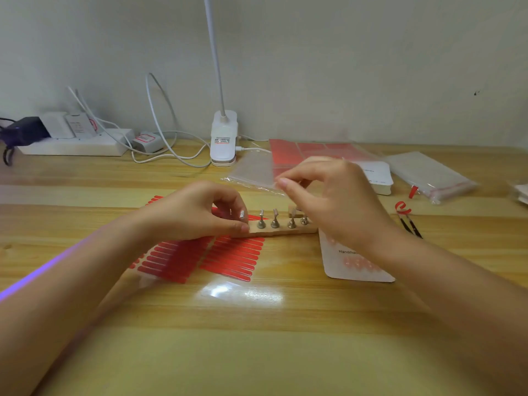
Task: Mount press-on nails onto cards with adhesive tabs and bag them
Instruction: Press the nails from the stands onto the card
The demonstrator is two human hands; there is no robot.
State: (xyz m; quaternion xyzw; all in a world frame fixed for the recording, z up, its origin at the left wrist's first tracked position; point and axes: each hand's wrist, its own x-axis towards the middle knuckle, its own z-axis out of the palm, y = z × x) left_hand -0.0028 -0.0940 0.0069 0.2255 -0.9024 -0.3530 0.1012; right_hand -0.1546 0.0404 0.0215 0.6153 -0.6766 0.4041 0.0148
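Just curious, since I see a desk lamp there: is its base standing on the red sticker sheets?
No, the white lamp base stands at the back of the wooden table near the wall, apart from the red sticker sheets lying nearer the person.

red strips [228, 257] are sitting striped across a clear sheet; the card [354, 264] is showing white with pinkish dots; lamp [224, 138] is looking white; table [257, 338] is looking yellowish woodgrain

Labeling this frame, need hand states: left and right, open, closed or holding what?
Left hand: closed, grip on the end of the wooden nail stand.
Right hand: fingertips pinched together; anything held is too small to tell.
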